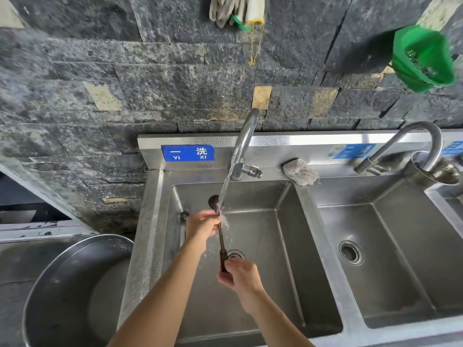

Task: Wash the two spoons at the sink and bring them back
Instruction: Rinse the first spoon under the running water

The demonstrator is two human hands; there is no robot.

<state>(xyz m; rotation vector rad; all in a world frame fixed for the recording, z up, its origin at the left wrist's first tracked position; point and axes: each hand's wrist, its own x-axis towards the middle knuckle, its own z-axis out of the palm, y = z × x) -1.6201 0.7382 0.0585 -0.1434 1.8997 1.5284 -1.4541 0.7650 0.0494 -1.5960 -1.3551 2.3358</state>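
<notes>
One spoon (222,242) meets the tap's (246,136) stream — left fingers (210,217) clamped below its bowl, right fingers (229,278) clamped on its handle.

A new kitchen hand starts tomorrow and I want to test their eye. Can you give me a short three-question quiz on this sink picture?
1. True or false: water runs from the tap onto the bowl of the spoon.
2. The left hand and the right hand both hold the spoon. Which has its grip just below the bowl? A) left B) right C) neither
3. Fill in: between the running tap and the second tap lies a crumpled ___.

Key: 1 true; 2 A; 3 cloth.
</notes>
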